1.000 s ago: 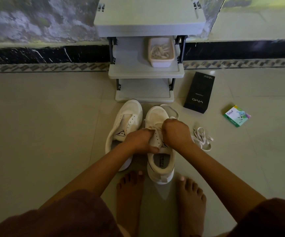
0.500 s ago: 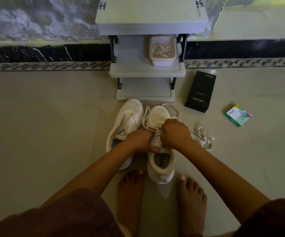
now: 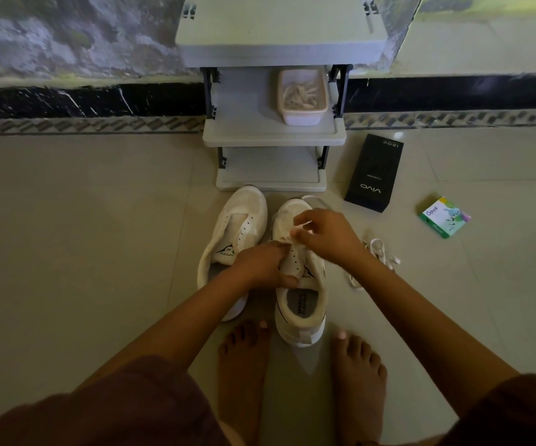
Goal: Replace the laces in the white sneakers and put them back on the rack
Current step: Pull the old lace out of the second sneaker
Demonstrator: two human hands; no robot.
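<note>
Our right hand (image 3: 324,236) has lifted toward twelve o'clock, its grip pinching the lace (image 3: 303,224) taut. Our left hand (image 3: 260,265) grips the sneaker (image 3: 303,305), so we judge threading is underway.

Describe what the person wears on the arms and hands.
The left hand and right hand are bare: no gloves, rings or watch visible. The forearms are uncovered. Dark maroon-brown cloth shows at the lower corners; sleeve or lap garment, I cannot tell.

Dim, murky light, brighter along the top right, with wide-angle bending at the edges.
</note>
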